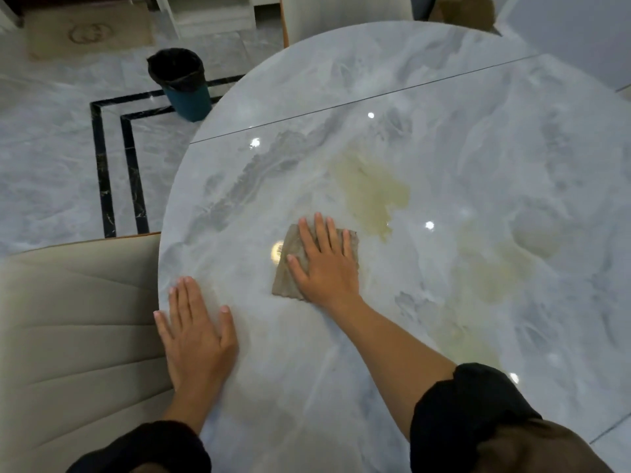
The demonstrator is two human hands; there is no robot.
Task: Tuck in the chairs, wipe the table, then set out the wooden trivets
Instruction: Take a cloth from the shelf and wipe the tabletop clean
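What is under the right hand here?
A flat grey-brown cloth, pressed on the table by the right hand. Its edges show around the fingers; its middle and the tabletop beneath are covered.

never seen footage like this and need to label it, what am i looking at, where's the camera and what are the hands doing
There is no machine here: a person works with two bare hands. The single picture comes from a wide-angle camera worn on the head, looking forward and down. The right hand presses flat on a grey-brown cloth lying on the glossy marble table. The left hand rests flat near the table's edge, holding nothing. Just beyond the cloth the tabletop shows yellowish patches. A beige chair stands at the left, and a bin stands on the floor.
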